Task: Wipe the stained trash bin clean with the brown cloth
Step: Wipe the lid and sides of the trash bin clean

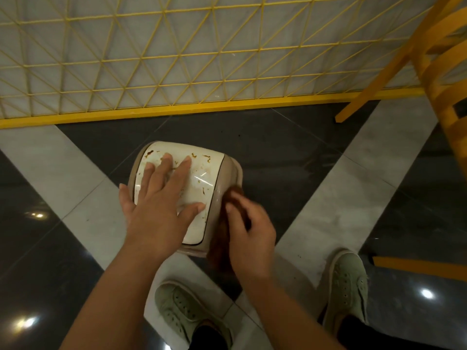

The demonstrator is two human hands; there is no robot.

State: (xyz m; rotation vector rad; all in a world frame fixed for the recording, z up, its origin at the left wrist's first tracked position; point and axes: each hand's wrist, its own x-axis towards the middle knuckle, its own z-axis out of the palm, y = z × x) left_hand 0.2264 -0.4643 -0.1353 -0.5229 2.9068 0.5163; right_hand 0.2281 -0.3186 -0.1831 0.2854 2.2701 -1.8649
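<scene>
Presently the bin (202, 173) is steadied by the left hand (161, 203), fingers spread flat; the right hand (249, 236), apparently pinching the cloth (222, 231), wipes its side. Lid stains (199, 157) remain to be wiped.

Bare forearms, no sleeves. Pale green lace-up canvas shoes (182, 309), rubber toe caps. Dark trouser cuffs (209, 335).

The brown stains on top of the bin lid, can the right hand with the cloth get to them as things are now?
Probably only some. The left hand lies flat across the lid, covering its middle, while the right hand holds the brown cloth against the bin's right side. The stains near the far edge look uncovered.
</scene>
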